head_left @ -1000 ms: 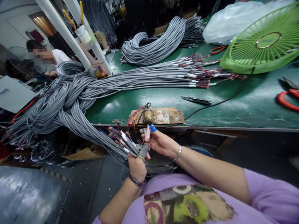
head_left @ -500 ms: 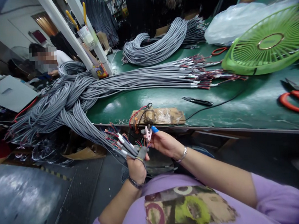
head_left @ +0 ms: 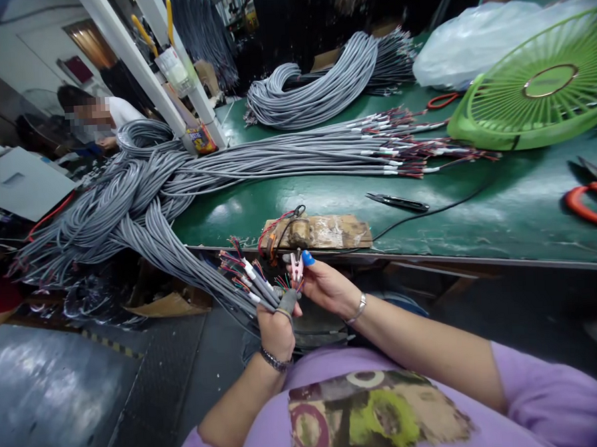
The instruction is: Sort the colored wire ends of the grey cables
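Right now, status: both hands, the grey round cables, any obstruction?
Left hand: gripping grey round cables, coloured wire ends exposed. Right hand: holding small pink clip beside them. Brown wooden block just beyond hands.

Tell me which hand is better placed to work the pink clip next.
Probably the right hand: it is right at the pink clip, while the left hand grips the gray cables.

And here are the grey cables (head_left: 201, 274), bunched, slanting from centre left towards mid-frame, white-sleeved ends fanned, thin coloured wires splayed! Right beside those wires, the little pink clip (head_left: 297, 267), roughly upright!
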{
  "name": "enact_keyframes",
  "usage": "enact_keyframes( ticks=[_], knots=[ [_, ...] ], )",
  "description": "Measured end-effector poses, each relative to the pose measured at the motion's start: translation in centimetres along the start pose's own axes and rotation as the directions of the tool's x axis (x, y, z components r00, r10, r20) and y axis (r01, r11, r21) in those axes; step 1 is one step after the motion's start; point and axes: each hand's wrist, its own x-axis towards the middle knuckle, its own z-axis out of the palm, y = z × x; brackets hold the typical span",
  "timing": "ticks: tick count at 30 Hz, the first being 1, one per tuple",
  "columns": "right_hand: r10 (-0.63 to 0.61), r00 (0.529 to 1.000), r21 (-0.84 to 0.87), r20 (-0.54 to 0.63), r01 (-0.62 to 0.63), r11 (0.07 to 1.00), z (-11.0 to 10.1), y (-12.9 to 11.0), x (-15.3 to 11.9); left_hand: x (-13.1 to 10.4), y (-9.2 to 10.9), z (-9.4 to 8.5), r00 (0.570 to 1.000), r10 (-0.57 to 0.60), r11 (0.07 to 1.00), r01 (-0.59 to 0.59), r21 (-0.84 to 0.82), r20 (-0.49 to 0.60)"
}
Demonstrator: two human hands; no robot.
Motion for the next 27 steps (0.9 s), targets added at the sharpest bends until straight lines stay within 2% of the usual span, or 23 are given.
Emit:
enact_keyframes(
  ticks=[7,16,20,23,27],
  knots=[
    [0.001,1.000,0.049,0.018,-0.002,0.999,0.0,0.3,-0.1,0.1,-0.6,-0.2,1.000,0.016,1.000,-0.016,0.024,0.011],
    [0.090,0.994,0.064,0.069,-0.095,0.993,-0.9,0.0,-0.7,-0.7,-0.1,-0.9,1.000,0.008,1.000,-0.008,0.027,-0.003],
    [0.126,0.989,0.002,0.071,-0.126,0.992,-1.9,-0.2,-0.9,-1.0,-0.1,-1.3,0.999,0.032,0.998,-0.031,0.056,-0.008],
    [0.136,0.982,-0.085,0.133,-0.126,0.988,-2.3,-0.1,-1.7,-0.9,-0.4,-1.4,0.999,0.028,0.998,-0.027,0.057,-0.022],
    [0.094,0.970,-0.284,0.225,-0.027,0.958,-1.7,0.3,-3.1,-0.9,-0.9,-1.4,0.999,0.039,0.996,-0.038,0.085,-0.012]
  ],
)
